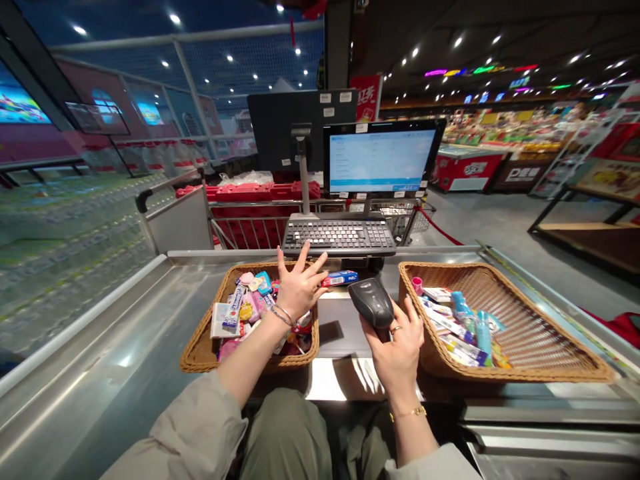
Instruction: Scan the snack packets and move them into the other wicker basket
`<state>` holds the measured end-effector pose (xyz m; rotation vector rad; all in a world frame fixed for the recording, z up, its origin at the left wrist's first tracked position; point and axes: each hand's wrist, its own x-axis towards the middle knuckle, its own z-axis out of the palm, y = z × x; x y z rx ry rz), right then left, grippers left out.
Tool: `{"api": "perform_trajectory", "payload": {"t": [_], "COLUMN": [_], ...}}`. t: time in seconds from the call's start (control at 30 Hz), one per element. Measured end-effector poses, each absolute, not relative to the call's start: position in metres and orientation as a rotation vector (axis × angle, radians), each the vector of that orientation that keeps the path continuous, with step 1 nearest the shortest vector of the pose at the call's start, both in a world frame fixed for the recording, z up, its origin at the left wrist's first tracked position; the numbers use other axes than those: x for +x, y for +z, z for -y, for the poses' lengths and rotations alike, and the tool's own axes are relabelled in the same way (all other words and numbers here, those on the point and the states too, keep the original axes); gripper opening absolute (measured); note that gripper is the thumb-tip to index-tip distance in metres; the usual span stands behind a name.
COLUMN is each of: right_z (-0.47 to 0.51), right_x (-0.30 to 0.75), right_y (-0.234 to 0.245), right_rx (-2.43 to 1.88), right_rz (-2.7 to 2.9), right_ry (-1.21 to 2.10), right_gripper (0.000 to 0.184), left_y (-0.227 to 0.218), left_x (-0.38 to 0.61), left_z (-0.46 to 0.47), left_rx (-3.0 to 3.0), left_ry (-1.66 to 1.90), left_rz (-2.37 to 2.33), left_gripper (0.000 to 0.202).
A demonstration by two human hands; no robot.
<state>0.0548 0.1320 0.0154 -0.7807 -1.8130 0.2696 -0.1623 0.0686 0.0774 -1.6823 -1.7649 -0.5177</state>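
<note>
My left hand (299,285) hovers open with fingers spread above the left wicker basket (200,350), which holds several small snack and candy packs. A blue pack (340,278) lies just right of that hand's fingertips, on the counter between basket and keyboard. My right hand (397,347) is wrapped round the handle of a black barcode scanner (373,301), its head pointing up and left. The right wicker basket (540,333) beside it holds several slim packs along its left side.
A black keyboard (339,235) and a lit monitor (381,160) stand behind the baskets on the steel checkout counter (115,373). A second screen's back (295,130) faces me. Red shopping baskets and a metal cart (250,217) sit beyond. Store shelves fill the right background.
</note>
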Motion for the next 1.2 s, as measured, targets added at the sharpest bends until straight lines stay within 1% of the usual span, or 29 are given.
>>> {"api": "perform_trajectory", "payload": {"t": [0.23,0.47,0.7,0.87,1.07,1.2], "right_z": [-0.140,-0.153,-0.163,-0.168,-0.176,-0.180], "right_x": [0.064,0.075,0.086,0.092,0.100,0.105], "right_y": [0.018,0.016,0.014,0.015,0.010,0.007], "right_rx": [-0.855,-0.888,-1.000,-1.058,-1.099,-1.127], "right_rz": [1.756,1.636,1.513,1.408,1.300,1.264], "right_ry": [0.291,0.311,0.330,0.300,0.213,0.182], "right_gripper": [0.041,0.040,0.043,0.051,0.049,0.043], "left_y": [0.078,0.078,0.080,0.079,0.081,0.082], "left_x": [-0.152,-0.139,-0.128,-0.119,-0.104,-0.095], "left_z": [-0.084,-0.100,-0.117,-0.129,-0.144,-0.154], "left_rx": [-1.705,-1.724,-1.761,-1.783,-1.822,-1.845], "left_ry": [-0.552,-0.586,-0.613,-0.633,-0.634,-0.644], "left_rz": [1.727,1.695,1.668,1.620,1.568,1.524], "left_gripper": [0.026,0.026,0.026,0.024,0.020,0.021]}}
